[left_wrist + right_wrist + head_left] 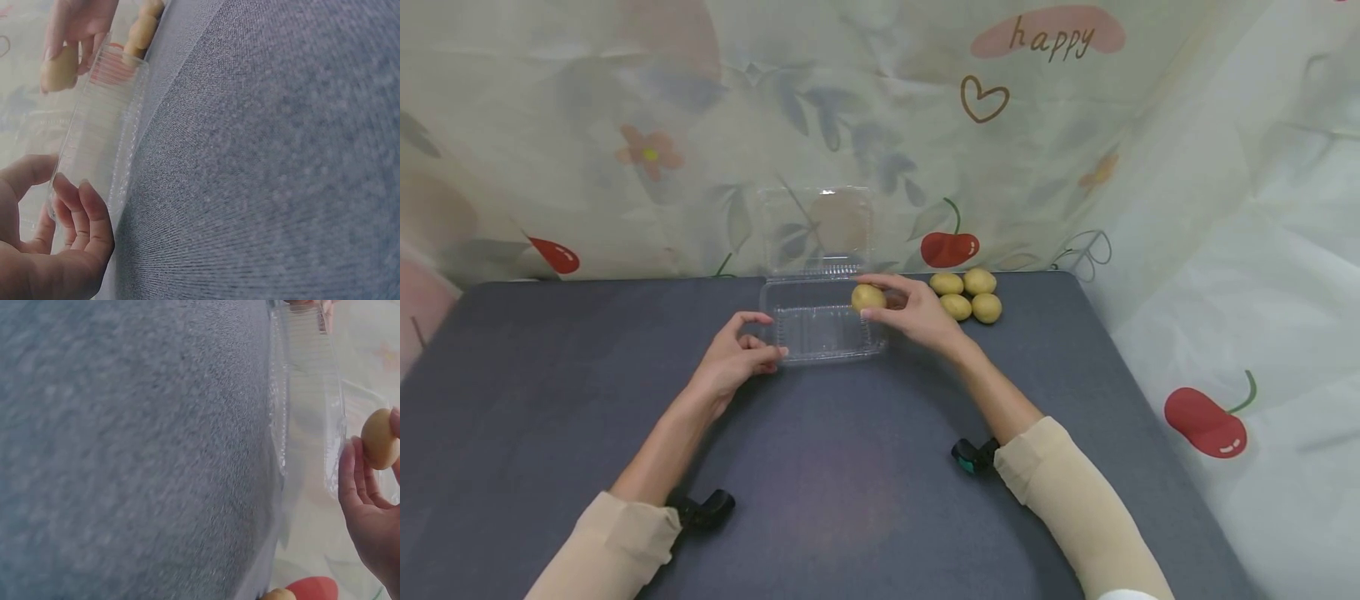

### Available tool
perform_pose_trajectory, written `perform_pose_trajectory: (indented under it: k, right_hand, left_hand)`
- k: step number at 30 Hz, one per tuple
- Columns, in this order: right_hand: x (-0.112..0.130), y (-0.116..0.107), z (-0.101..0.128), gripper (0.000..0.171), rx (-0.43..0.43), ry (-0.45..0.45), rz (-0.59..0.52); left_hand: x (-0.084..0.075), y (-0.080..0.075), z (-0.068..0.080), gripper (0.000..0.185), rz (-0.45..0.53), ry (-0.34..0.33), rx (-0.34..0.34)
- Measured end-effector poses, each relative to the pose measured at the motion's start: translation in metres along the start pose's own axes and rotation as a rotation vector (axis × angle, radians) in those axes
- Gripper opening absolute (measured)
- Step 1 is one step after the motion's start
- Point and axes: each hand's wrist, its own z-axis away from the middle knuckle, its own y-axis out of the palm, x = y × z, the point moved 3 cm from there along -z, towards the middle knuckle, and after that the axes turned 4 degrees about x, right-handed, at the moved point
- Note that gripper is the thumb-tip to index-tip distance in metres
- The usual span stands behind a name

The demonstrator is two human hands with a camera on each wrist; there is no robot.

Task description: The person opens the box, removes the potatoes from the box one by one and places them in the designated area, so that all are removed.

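One small potato (868,297), yellow-tan, smooth and oval, is pinched between the thumb and fingertips of the right hand (917,312), held just above the far right corner of a clear plastic clamshell box (820,332); the box's hinged lid (817,229) stands upright behind it against the printed curtain. Left hand (733,358) grips the box's near left corner, thumb (771,352) on the front rim and fingers curled over the left edge. Four more potatoes (966,294) lie clustered on the grey table (850,483), just beyond the right hand's knuckles. Left wrist view: left hand (56,250) low in frame, fingers (84,215) curled at the ribbed box wall (100,134); beyond the fingertips the right hand (78,22) holds the potato (59,69), both blurred and cut by the top edge. Right wrist view: potato (380,439) held at the fingertips of the right hand (369,512), thumb cut off by the frame's right side; box rim (306,394) just beside the fingers, its transparent edges hard to trace; one spare potato (278,594) clipped at the bottom edge.
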Motion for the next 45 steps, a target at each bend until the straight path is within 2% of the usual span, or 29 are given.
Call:
perform_pose_trajectory:
  k: [7, 17, 25, 29, 35, 39, 45]
  right_hand:
    - [-0.004, -0.006, 0.009, 0.048, -0.019, 0.003, 0.032]
    - [-0.013, -0.021, 0.027, 0.049, -0.055, 0.09, 0.034]
    - [0.004, -0.029, 0.049, 0.048, -0.069, 0.104, -0.021]
    - [0.002, -0.035, 0.056, 0.047, -0.082, 0.135, -0.008]
    - [-0.013, -0.048, 0.065, 0.051, -0.107, 0.177, 0.005]
    - [-0.031, -0.058, 0.069, 0.051, -0.12, 0.157, -0.004]
    - [-0.041, -0.069, 0.08, 0.053, -0.163, 0.152, 0.098]
  left_hand:
    - [0.001, 0.0, 0.001, 0.066, 0.007, 0.001, 0.007]
    - [0.001, 0.001, 0.0, 0.067, -0.003, -0.004, 0.01]
    - [0.0, 0.001, 0.0, 0.065, -0.002, -0.012, 0.005]
    - [0.0, 0.0, 0.001, 0.065, -0.004, -0.01, 0.005]
    - [-0.001, 0.0, 0.0, 0.065, -0.011, -0.001, 0.014]
    - [-0.003, -0.001, 0.0, 0.064, -0.018, 0.002, 0.015]
    - [-0.003, -0.001, 0.0, 0.063, -0.042, -0.008, 0.004]
